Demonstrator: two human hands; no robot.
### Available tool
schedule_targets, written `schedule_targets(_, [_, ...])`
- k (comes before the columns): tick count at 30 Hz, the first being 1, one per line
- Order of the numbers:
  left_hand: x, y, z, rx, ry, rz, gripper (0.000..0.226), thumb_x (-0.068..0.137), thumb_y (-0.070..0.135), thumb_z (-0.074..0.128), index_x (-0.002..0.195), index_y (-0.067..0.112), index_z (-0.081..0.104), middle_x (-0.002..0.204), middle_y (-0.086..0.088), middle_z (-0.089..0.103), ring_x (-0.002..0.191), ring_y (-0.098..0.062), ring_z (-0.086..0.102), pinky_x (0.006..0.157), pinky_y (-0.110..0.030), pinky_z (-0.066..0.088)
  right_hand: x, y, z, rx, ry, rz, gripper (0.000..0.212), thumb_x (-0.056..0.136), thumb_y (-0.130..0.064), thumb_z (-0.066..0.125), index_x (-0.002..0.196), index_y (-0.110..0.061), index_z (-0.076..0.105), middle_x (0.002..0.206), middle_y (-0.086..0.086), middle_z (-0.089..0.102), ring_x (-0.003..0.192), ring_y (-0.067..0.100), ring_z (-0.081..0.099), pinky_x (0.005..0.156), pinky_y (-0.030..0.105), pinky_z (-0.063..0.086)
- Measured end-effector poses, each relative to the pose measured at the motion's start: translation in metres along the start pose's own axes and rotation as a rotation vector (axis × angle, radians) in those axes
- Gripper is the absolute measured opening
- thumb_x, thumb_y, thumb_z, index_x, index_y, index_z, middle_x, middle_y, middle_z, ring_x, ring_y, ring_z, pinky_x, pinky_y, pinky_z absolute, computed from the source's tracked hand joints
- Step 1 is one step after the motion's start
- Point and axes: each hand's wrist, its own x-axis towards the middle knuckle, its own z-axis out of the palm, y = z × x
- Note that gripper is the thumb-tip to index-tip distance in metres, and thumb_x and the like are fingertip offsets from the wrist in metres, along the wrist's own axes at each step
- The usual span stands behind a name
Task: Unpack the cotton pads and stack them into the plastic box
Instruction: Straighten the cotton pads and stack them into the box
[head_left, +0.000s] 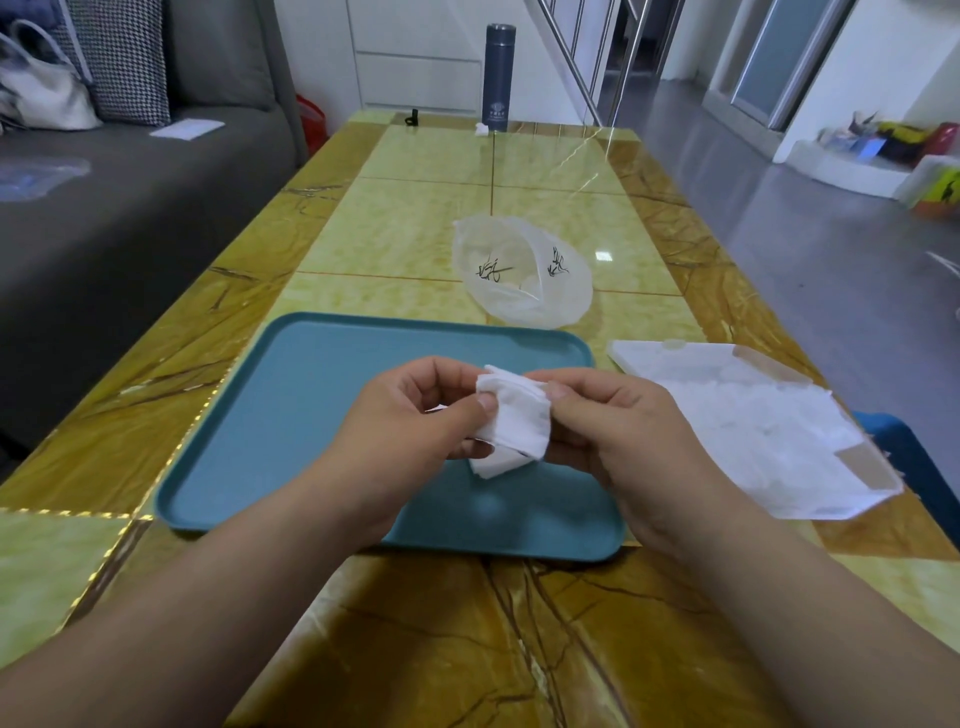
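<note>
Two bare forearms (208, 597) are reaching in from the bottom edge, nearest the viewer, and meeting over the middle of the scene. Both grips are closing on a small stack of white square cotton pads (514, 421). The left hand (415, 415) is pinching the stack's left edge with its thumb lying across the front. The right hand (613, 421) is pinching the upper right corner between thumb and curled fingers. One pad is jutting out below the stack; whether it is held or lying loose cannot be told.

The pads are hovering above a teal tray (291, 415), which is sitting on the glossy yellow marble-patterned surface (415, 218). Just to the right of the tray a clear plastic box (753, 415) is lying flat and appears to be holding white pads already. Beyond the tray a translucent plastic bag (519, 270) is lying slack and looking nearly emptied. A dark flask (497, 78) is standing at the far end.

The task seems well advanced: the pads are unpacked, and this stack is not yet in the box.
</note>
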Motion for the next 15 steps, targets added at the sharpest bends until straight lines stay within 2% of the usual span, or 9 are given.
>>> schedule_targets(3, [0.0, -0.001, 0.0, 0.025, 0.021, 0.008, 0.008, 0.094, 0.003, 0.07, 0.102, 0.004, 0.071, 0.102, -0.018, 0.077, 0.087, -0.024, 0.074, 0.073, -0.032, 0.062, -0.002, -0.001, -0.002, 0.025, -0.095, -0.023, 0.031, 0.086, -0.026, 0.081, 0.112, -0.009, 0.078, 0.105, 0.017, 0.079, 0.103, 0.036, 0.076, 0.093, 0.043, 0.061])
schedule_targets(5, [0.001, -0.002, -0.001, 0.113, 0.041, 0.044, 0.012, 0.093, 0.006, 0.073, 0.104, 0.012, 0.072, 0.097, -0.01, 0.077, 0.083, -0.022, 0.073, 0.076, -0.037, 0.063, -0.003, 0.002, -0.002, -0.047, -0.08, -0.063, 0.036, 0.08, -0.018, 0.087, 0.114, -0.01, 0.077, 0.102, 0.013, 0.08, 0.101, 0.032, 0.077, 0.097, 0.045, 0.06])
schedule_targets(8, [0.001, 0.0, -0.004, 0.285, 0.009, 0.075, 0.023, 0.092, 0.014, 0.075, 0.113, 0.025, 0.073, 0.081, -0.003, 0.068, 0.069, -0.015, 0.063, 0.068, -0.031, 0.055, 0.001, 0.009, -0.003, -0.181, 0.012, -0.089, 0.025, 0.092, 0.002, 0.072, 0.112, -0.012, 0.077, 0.098, 0.007, 0.081, 0.097, 0.025, 0.078, 0.097, 0.045, 0.06])
schedule_targets(11, [-0.003, 0.002, -0.003, 0.328, -0.061, 0.071, 0.008, 0.094, 0.014, 0.073, 0.1, 0.016, 0.077, 0.072, -0.011, 0.066, 0.058, -0.014, 0.055, 0.055, -0.022, 0.047, 0.004, 0.012, -0.002, -0.261, 0.065, -0.101, 0.028, 0.096, 0.004, 0.065, 0.108, -0.019, 0.077, 0.097, 0.001, 0.081, 0.095, 0.017, 0.076, 0.092, 0.036, 0.06])
schedule_targets(15, [-0.004, 0.0, 0.0, 0.331, -0.074, 0.091, 0.008, 0.094, 0.013, 0.073, 0.089, 0.006, 0.074, 0.067, -0.005, 0.066, 0.057, -0.017, 0.055, 0.057, -0.027, 0.047, 0.006, 0.016, 0.0, -0.227, 0.179, -0.06, 0.029, 0.098, -0.005, 0.066, 0.122, -0.021, 0.073, 0.108, 0.0, 0.079, 0.103, 0.011, 0.074, 0.1, 0.036, 0.058])
